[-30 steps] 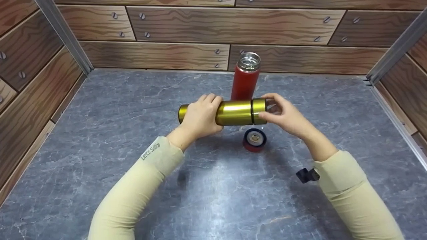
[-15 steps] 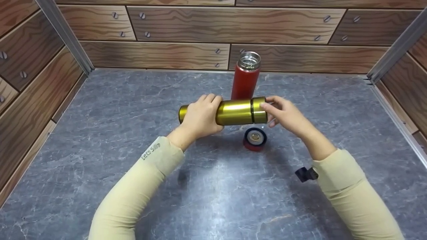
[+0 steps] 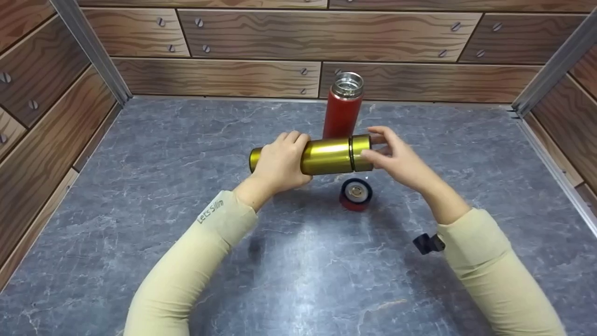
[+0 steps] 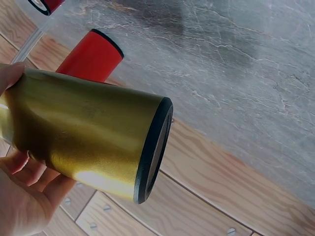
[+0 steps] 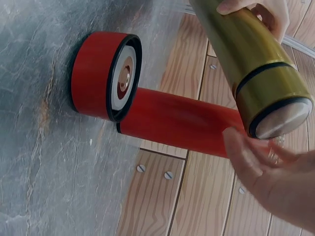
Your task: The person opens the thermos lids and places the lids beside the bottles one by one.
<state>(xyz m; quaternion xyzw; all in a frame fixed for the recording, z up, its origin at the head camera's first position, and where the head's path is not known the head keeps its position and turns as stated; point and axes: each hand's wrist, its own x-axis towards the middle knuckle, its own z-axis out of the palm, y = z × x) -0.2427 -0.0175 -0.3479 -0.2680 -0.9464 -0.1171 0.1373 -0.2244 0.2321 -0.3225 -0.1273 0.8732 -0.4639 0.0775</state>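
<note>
My left hand (image 3: 281, 163) grips a gold-green thermos bottle (image 3: 326, 156) round its body and holds it sideways above the table. In the left wrist view its black-rimmed base (image 4: 153, 150) points away from the fingers. The bottle's cap (image 3: 362, 153), past a dark ring, faces my right hand (image 3: 396, 161). That hand is spread loosely at the cap's end, thumb overlapping its side in the head view; in the right wrist view the slightly blurred fingers (image 5: 241, 155) sit just off the cap's silver end.
An uncapped red thermos (image 3: 343, 114) with a steel mouth stands upright behind the gold-green one. Its red lid (image 3: 356, 194) lies inside up on the grey marbled table (image 3: 210, 280), in front of the bottles. Wood-patterned walls (image 3: 326, 37) enclose the back and sides.
My right hand has shifted its fingers and thumb about the cap's end, thumb going up and then back down. The left hand and bottle have barely moved.
</note>
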